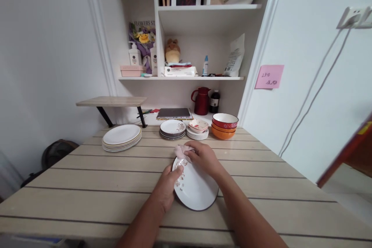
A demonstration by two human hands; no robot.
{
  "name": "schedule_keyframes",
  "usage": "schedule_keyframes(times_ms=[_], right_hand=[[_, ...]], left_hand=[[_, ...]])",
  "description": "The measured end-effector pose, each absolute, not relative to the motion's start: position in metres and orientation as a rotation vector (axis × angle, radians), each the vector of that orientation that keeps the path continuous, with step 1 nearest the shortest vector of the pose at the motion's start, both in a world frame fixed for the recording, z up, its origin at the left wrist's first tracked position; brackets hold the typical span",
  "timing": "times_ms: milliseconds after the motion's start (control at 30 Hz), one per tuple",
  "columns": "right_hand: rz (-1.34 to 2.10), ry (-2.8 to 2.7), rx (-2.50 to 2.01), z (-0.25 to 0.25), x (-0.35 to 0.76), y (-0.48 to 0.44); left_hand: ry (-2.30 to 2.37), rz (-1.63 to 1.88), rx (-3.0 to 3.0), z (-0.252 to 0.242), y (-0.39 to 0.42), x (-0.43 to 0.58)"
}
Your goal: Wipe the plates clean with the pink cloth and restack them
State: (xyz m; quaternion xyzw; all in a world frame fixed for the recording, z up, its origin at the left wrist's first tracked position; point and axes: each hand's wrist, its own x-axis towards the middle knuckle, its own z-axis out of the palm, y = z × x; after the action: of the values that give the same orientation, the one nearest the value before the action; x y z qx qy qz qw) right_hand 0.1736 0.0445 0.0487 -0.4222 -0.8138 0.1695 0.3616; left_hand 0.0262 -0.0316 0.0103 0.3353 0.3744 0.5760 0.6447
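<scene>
A white plate (197,188) with a dark rim and brown flower print is tilted above the front half of the table. My left hand (167,186) grips its left edge, the thumb lying on the upper face and the other fingers out of sight beneath. At the plate's far rim, my right hand (203,157) is closed on a pale pink cloth (180,152), which touches the printed part. Behind it stands a stack of matching dark-rimmed plates (172,127).
Along the table's back are a stack of large white plates (122,135), small plates (197,134) with small dishes (198,125) on top, and stacked red and orange bowls (224,126). A raised wooden stand (112,101) is at left; a red jug (201,101) stands behind.
</scene>
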Motion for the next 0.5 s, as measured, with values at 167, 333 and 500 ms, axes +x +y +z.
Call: schedule_keyframes(times_ms=[167,333,500], right_hand=[[0.573,-1.975,-1.076,0.046,0.175,0.046],[0.697,-1.817,-1.042,0.042,0.178,0.047],[0.821,-1.667,-0.99,0.031,0.175,0.052]], left_hand=[[0.84,1.334,0.741,0.011,-0.034,0.026],[0.867,1.392,0.709,0.012,-0.033,0.022],[0.83,1.471,0.632,0.015,-0.031,0.018]])
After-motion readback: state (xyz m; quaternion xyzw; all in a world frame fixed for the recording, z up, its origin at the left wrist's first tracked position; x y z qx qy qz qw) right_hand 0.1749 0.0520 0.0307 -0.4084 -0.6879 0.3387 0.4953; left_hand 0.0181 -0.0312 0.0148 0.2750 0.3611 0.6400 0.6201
